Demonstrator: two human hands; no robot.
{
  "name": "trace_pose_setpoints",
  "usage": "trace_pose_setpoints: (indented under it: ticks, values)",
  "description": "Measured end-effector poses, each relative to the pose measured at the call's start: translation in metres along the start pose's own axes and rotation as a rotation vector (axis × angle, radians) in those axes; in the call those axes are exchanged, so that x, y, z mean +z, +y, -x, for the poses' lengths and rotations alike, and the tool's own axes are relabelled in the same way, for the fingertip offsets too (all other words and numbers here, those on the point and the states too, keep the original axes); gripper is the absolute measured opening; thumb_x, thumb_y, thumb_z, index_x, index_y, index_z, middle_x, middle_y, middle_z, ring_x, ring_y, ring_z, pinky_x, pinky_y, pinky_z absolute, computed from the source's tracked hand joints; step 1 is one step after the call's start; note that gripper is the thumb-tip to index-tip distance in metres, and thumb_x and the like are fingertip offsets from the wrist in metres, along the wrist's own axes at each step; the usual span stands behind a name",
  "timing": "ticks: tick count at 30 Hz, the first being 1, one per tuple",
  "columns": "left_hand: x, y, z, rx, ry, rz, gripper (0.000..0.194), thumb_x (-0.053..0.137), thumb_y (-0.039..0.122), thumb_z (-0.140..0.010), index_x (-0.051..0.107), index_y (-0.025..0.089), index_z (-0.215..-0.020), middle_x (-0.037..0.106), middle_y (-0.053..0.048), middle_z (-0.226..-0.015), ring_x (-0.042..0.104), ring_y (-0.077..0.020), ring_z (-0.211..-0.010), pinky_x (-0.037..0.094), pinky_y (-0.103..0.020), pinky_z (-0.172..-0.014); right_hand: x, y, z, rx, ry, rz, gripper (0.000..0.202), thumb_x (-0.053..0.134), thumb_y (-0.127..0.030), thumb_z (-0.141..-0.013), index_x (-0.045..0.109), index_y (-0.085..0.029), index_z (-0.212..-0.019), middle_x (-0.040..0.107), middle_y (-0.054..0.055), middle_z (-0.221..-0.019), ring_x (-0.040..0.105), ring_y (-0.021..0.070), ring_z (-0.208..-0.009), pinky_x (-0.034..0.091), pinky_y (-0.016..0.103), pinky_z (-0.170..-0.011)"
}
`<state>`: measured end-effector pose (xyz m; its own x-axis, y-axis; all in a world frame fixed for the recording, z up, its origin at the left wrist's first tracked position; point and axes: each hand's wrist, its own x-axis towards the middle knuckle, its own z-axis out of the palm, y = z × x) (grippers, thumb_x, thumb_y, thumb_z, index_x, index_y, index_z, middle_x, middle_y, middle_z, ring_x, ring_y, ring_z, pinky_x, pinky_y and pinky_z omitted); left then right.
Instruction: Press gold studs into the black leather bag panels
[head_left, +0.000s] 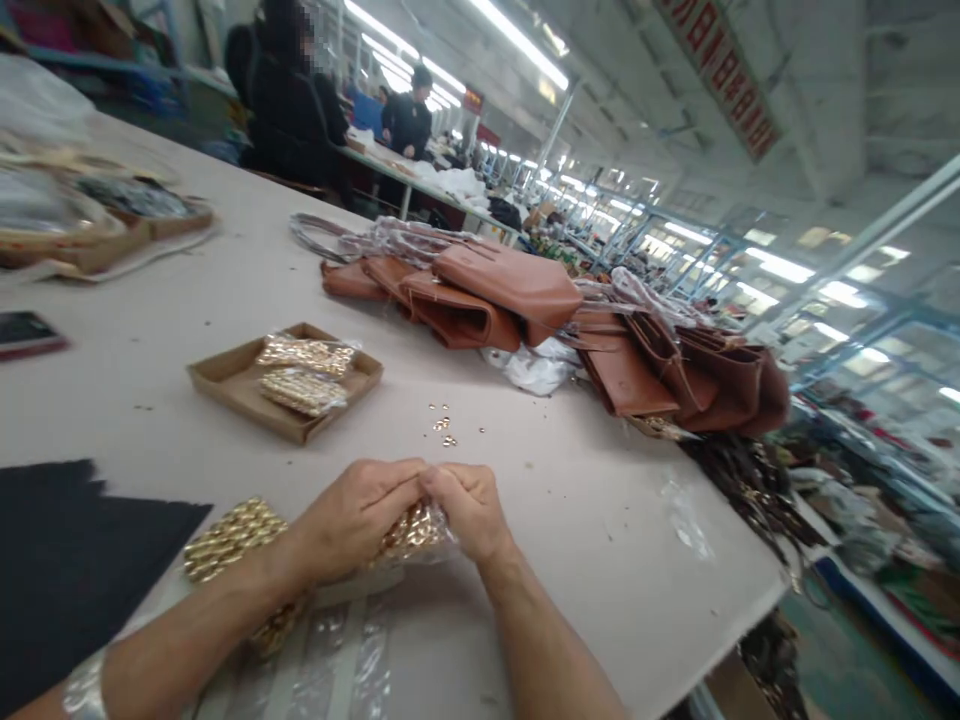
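Both hands grip a clear plastic bag of small gold metal pieces (414, 532) near the front of the table. My left hand (366, 512) is closed on the bag's left upper edge, and my right hand (471, 508) pinches the edge beside it, thumbs almost touching. Gold pieces bulge below the fingers. Under and beside my left forearm lies a bundle of gold pieces (234, 538), partly hidden. Just beyond the hands, several loose gold pieces (444, 426) are scattered on the table. Empty-looking clear plastic strips (371, 650) lie below the hands.
A shallow cardboard box (247, 405) holds packets of gold pieces. Brown leather bags (510, 280) are piled across the far side. Black sheet material (67, 560) lies left, with a phone (30, 333) beyond it. A person in dark clothing (289, 100) is behind the table (600, 590).
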<state>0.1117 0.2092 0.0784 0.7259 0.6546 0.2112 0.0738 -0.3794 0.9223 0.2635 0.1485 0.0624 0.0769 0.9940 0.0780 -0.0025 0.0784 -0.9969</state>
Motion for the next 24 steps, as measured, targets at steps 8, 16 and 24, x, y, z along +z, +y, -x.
trace_pose_setpoints:
  ticks: [8,16,24]
  values:
    - [0.013,0.001,0.006,-0.1,0.192,-0.015,0.037,0.041,0.035,-0.093,0.042,0.02,-0.06,0.041,0.005,-0.057,0.039,-0.0118,-0.058,0.03,-0.024,-0.059,0.028,0.019,-0.008,0.063,0.232,-0.341,0.052,0.072,-0.055,-0.072,0.037,-0.021,-0.052,0.033,-0.008,-0.048,0.027,0.0064,-0.044,0.023,0.023,-0.044]
    - [0.021,0.001,0.01,-0.168,0.34,0.066,0.033,0.038,0.039,-0.094,0.05,0.02,-0.069,0.045,0.005,-0.06,0.043,-0.0133,-0.059,0.032,-0.025,-0.059,-0.003,0.024,-0.032,0.086,0.583,-0.342,0.052,0.065,-0.059,-0.074,0.031,-0.024,-0.054,0.03,-0.01,-0.043,0.027,0.0074,-0.036,0.026,0.023,-0.036]
    - [0.018,-0.02,-0.001,-0.293,0.395,0.256,0.029,0.047,0.042,-0.087,0.06,0.019,-0.076,0.055,0.003,-0.068,0.05,-0.0154,-0.068,0.038,-0.024,-0.063,-0.006,0.032,-0.031,0.148,0.459,-0.264,0.044,0.071,-0.059,-0.071,0.063,-0.016,-0.073,0.063,0.0,-0.06,0.052,0.011,-0.044,0.04,0.023,-0.04]
